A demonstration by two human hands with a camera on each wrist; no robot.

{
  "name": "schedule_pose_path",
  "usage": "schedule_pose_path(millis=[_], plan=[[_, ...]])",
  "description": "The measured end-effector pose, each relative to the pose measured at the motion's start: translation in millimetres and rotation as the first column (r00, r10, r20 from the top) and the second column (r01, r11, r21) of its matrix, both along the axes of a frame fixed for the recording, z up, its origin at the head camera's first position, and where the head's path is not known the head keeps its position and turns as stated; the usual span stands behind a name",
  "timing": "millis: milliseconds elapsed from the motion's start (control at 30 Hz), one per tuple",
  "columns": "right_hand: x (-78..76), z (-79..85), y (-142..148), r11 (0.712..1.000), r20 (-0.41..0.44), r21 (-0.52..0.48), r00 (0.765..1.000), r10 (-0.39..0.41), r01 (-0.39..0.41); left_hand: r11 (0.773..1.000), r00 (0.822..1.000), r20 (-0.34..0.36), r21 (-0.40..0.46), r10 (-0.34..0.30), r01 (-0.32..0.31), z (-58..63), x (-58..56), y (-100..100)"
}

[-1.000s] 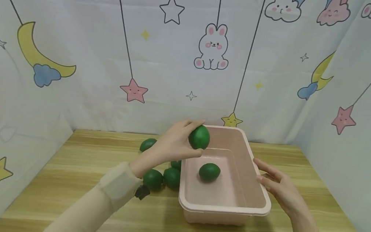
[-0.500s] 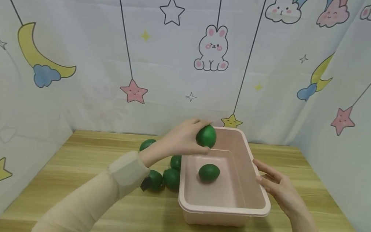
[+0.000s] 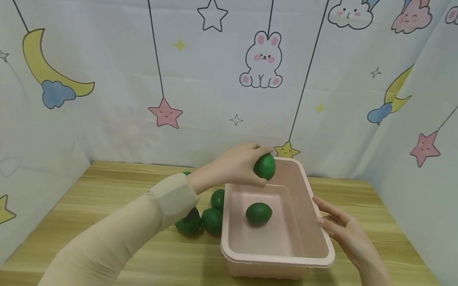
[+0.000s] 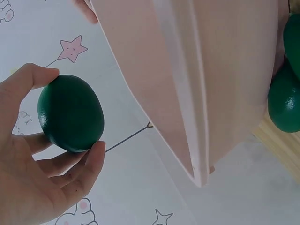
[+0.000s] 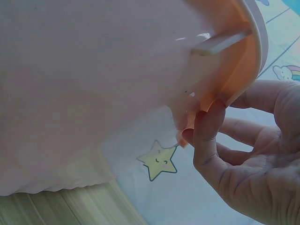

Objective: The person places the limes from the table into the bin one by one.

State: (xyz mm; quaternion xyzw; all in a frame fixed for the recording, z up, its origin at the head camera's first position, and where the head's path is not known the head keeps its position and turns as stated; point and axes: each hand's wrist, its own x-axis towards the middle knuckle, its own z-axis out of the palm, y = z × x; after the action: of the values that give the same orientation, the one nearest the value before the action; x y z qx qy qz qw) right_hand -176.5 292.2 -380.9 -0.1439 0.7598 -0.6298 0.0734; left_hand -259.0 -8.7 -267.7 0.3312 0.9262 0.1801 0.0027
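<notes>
My left hand (image 3: 240, 166) holds a glossy dark-green lime (image 3: 266, 166) between thumb and fingertips, above the far part of a pink plastic bin (image 3: 277, 259). In the left wrist view, the thumb is on one side of that lime (image 4: 71, 113) and the fingers curl under the other. Inside the bin, one lime (image 3: 259, 214) lies on the floor of it. My right hand (image 3: 345, 232) pinches the bin's right rim; in the right wrist view its thumb and fingers close on the edge (image 5: 255, 61).
Several more limes (image 3: 211, 220) lie on the wooden table (image 3: 160, 269) against the bin's left side, one mostly hidden behind the left forearm. A white curtain (image 3: 214, 82) with cartoon prints hangs behind and at both sides.
My left hand has moved to the right with its lime, from the bin's left rim to over its far interior. The right hand and the bin have stayed put.
</notes>
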Motion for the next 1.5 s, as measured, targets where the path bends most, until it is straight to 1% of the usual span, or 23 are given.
schedule_pose_path(millis=[167, 333, 600, 767, 1000, 1300, 1500], plan=[[-0.5, 0.3, 1, 1.000, -0.002, 0.004, 1.000, 0.000, 0.000, 0.999, 1.000, -0.018, -0.048, -0.017, 0.017, 3.0, -3.7, 8], [-0.7, -0.7, 1, 1.000, 0.005, 0.002, 1.000, -0.002, 0.002, 0.994, 0.999, -0.035, -0.105, -0.015, 0.011, 1.7, -7.1, 15], [-0.8, -1.7, 1, 1.000, 0.006, 0.003, 1.000, -0.005, 0.005, 0.988, 1.000, -0.022, -0.156, -0.006, 0.002, 0.7, -13.0, 24], [-0.4, -1.9, 2, 1.000, 0.002, 0.002, 1.000, -0.002, 0.002, 0.981, 1.000, -0.002, -0.194, -0.012, 0.011, -0.4, -17.4, 30], [-1.1, -2.1, 2, 1.000, 0.006, -0.003, 1.000, -0.003, 0.003, 0.974, 0.999, 0.005, -0.225, -0.032, 0.032, -7.5, -22.3, 39], [-0.7, -0.9, 2, 1.000, 0.007, -0.007, 1.000, 0.004, -0.004, 0.960, 0.999, -0.008, -0.276, -0.040, 0.037, -15.6, -22.2, 49], [0.0, -0.2, 1, 1.000, 0.006, -0.015, 1.000, 0.008, -0.008, 0.961, 0.999, 0.007, -0.274, -0.045, 0.046, -18.7, -18.7, 56]])
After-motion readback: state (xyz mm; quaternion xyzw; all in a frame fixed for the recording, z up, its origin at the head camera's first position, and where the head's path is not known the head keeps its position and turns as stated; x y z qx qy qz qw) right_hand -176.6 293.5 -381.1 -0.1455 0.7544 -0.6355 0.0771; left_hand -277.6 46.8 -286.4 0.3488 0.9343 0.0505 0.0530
